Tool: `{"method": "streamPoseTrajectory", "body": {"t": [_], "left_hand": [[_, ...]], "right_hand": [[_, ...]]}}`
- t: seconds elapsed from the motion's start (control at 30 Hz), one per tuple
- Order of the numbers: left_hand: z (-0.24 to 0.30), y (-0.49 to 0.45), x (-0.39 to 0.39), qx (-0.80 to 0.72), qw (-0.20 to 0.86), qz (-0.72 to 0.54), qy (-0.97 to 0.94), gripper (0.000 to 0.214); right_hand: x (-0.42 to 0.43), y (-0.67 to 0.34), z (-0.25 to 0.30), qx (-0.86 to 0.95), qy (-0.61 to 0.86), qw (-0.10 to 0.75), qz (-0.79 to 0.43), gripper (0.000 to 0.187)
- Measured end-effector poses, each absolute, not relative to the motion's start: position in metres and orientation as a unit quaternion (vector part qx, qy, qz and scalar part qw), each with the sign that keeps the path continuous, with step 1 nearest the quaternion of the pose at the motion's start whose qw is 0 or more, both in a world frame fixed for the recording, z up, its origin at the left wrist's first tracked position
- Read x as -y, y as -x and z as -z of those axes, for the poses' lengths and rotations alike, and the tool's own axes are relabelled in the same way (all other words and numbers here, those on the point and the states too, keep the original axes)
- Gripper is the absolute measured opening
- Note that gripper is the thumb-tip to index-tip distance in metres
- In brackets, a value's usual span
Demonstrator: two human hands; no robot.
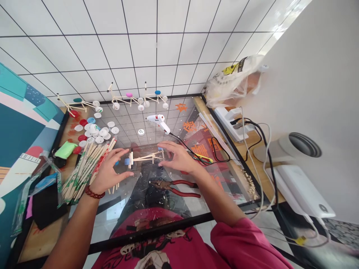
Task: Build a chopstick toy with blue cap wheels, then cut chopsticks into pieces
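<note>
Fig. 1: Left hand (110, 173) and right hand (176, 157), fingers spread wide and empty, sit evenly on 2 sides of a stick model with bottle-cap wheels (144, 158) on the glass-topped desk (148, 232), sparing its thin sticks.

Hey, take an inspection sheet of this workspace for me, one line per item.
Surface: glass tabletop in a black frame.
Job's things: stick model with blue caps; hot glue gun; red-handled pliers; bundled wooden chopsticks; white bottle caps; three more stick models.
Clutter: plastic packets and black cloth at left.
Hands: left hand and right hand open, either side of the model; contact unclear.
Cables: glue gun's black cord crosses the glass; more cables run from a white power strip.
Surroundings: white tiled wall; plastic bag.
</note>
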State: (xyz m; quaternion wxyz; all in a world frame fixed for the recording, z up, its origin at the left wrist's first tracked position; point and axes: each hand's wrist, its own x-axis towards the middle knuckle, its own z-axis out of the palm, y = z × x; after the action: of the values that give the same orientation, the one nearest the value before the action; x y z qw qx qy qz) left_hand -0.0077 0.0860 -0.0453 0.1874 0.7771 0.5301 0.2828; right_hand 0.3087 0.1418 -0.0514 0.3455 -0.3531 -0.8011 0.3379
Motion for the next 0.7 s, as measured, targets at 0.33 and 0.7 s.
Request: {"method": "streamPoseTrajectory", "body": {"t": [0.33, 0.7], "left_hand": [[0.059, 0.009, -0.09, -0.541, 0.215, -0.286, -0.761, 0.064], [0.063, 0.005, -0.092, -0.526, 0.239, -0.303, -0.758, 0.057]], "right_hand": [[-0.144, -0.319, 0.049, 0.798, 0.36, 0.316, -0.366, 0.053], [-0.141, -0.305, 0.06, 0.801, 0.331, 0.338, -0.368, 0.036]]}}
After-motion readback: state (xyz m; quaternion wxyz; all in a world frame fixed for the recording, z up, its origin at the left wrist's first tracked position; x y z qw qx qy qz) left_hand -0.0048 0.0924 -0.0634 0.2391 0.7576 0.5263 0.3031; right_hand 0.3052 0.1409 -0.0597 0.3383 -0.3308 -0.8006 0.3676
